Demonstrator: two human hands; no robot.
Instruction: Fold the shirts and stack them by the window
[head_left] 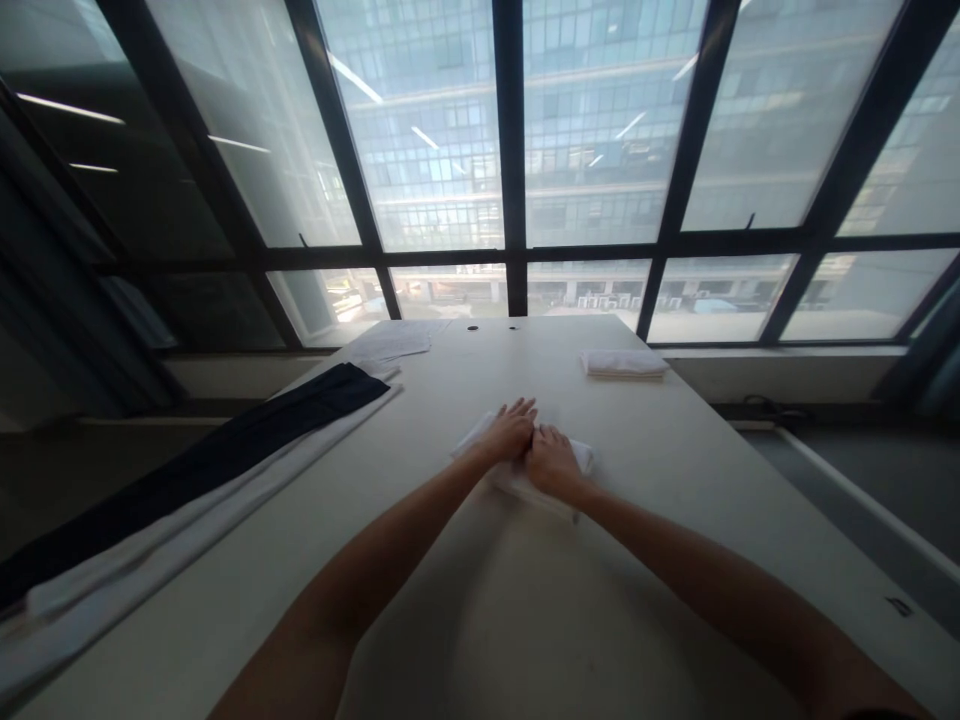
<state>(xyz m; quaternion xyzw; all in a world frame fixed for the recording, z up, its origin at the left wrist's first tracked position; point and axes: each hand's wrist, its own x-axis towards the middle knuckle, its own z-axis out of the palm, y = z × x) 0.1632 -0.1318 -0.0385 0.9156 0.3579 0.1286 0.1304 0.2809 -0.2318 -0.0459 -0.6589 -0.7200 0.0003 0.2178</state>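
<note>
A folded white cloth [529, 484] lies on the white table in front of me, partly hidden under both hands and a little blurred at its near edge. My left hand [512, 430] rests on its far part with the fingers stretched out and slightly spread. Right beside it, almost touching, my right hand [553, 462] has its fingers bent and pressed together on the cloth; its fingertips are partly hidden.
Another folded white cloth [622, 364] sits at the table's far right. Along the left edge lie dark trousers-like fabric [300, 410] and long white fabric [247, 484]. Thin white sheets [390, 345] lie at the far left of the table [697, 480]. Tall windows stand behind.
</note>
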